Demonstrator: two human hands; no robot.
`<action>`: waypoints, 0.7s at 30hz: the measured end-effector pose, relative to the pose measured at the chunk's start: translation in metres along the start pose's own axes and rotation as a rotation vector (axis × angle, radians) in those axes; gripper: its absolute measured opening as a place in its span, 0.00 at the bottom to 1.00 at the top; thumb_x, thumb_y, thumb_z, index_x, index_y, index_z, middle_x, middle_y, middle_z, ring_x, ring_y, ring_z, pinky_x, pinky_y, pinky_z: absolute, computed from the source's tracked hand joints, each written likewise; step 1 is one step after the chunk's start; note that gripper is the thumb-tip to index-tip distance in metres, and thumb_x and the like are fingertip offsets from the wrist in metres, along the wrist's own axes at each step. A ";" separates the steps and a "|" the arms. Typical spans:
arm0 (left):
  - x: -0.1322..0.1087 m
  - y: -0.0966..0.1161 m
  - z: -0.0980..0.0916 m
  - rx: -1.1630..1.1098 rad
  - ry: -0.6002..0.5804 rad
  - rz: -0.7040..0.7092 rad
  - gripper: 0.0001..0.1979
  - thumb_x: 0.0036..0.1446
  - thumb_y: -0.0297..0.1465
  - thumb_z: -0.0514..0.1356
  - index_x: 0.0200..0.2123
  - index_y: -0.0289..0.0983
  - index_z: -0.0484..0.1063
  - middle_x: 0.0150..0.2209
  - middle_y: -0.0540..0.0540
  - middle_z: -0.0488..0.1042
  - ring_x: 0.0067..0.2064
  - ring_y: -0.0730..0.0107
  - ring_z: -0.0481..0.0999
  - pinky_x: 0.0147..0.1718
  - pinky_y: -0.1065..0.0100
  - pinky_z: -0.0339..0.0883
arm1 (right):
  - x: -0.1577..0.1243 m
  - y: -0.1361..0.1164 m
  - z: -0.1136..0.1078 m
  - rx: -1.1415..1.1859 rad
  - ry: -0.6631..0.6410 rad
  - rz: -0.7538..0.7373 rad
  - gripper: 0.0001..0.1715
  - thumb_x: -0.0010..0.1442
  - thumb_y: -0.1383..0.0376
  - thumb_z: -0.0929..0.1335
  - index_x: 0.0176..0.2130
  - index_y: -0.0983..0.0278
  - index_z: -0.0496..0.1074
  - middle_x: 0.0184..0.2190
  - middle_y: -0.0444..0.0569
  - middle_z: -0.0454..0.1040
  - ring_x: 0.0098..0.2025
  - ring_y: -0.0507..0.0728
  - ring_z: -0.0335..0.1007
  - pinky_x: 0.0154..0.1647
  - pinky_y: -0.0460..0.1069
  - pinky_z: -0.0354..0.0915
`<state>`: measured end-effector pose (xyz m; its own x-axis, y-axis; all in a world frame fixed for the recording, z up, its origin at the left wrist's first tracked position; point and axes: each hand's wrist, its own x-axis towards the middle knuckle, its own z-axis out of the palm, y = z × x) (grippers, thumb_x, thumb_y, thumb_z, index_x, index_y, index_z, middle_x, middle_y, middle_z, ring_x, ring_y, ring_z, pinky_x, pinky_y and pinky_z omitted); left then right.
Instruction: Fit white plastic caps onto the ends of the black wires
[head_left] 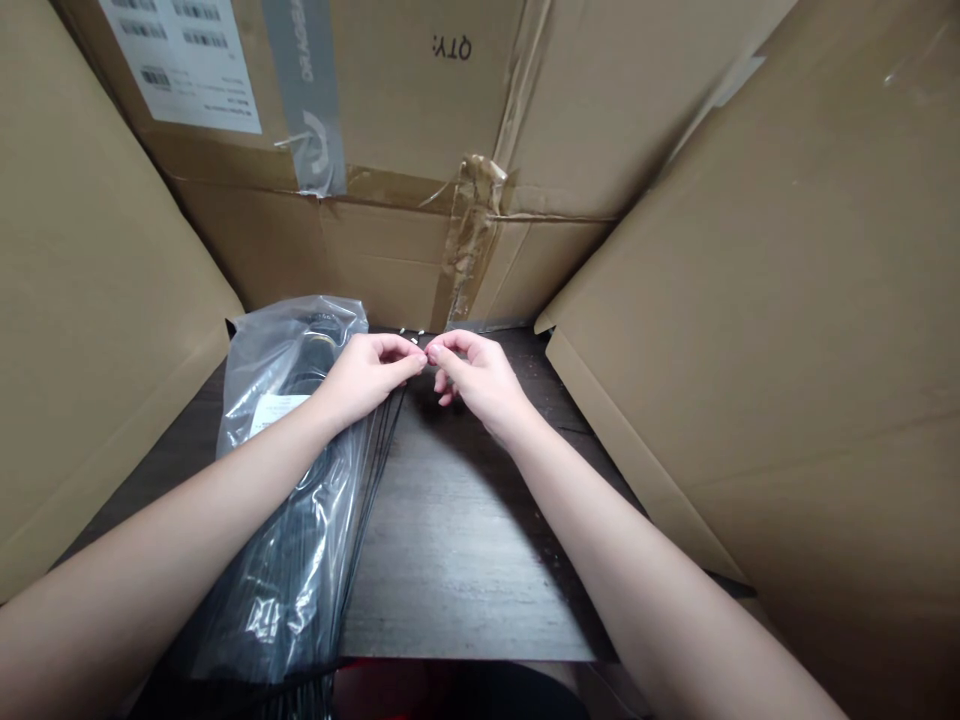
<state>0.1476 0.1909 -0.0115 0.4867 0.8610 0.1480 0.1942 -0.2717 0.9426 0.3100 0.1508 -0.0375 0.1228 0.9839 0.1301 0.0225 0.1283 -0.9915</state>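
Note:
My left hand (379, 368) and my right hand (472, 372) meet fingertip to fingertip above the far part of the dark table. Thumb and forefinger of each are pinched together; what lies between them is too small to make out. Thin black cables (381, 440) run from near my left hand toward the table's front edge. Just beyond the fingertips lie several small pale pieces (414, 340). Under my left forearm is a clear plastic bag (247, 370) with coiled black cable inside and a white label (279, 410) on it.
A brown cardboard box (390, 240) with tape and a printed label stands behind the table (450, 560). Cardboard panels rise at the left (97, 250) and at the right (787, 330). Below the front edge, something red (375, 690) shows partly.

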 end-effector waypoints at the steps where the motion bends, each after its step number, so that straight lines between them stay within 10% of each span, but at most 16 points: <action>1: 0.000 -0.001 0.000 0.008 0.006 0.001 0.12 0.49 0.38 0.67 0.27 0.34 0.80 0.26 0.47 0.78 0.27 0.72 0.69 0.32 0.68 0.64 | 0.001 0.001 0.001 0.002 -0.003 0.005 0.19 0.54 0.52 0.75 0.32 0.64 0.71 0.21 0.40 0.69 0.19 0.48 0.65 0.16 0.42 0.68; 21: 0.001 0.001 0.000 -0.171 -0.045 -0.130 0.12 0.45 0.38 0.68 0.26 0.34 0.80 0.26 0.47 0.77 0.25 0.75 0.67 0.27 0.70 0.61 | 0.000 -0.004 -0.007 0.235 0.046 0.034 0.28 0.46 0.49 0.79 0.38 0.63 0.73 0.36 0.43 0.75 0.23 0.46 0.66 0.19 0.44 0.68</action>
<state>0.1486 0.1911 -0.0108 0.5050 0.8630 0.0120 0.1121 -0.0793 0.9905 0.3164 0.1495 -0.0337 0.1643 0.9821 0.0916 -0.2135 0.1261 -0.9688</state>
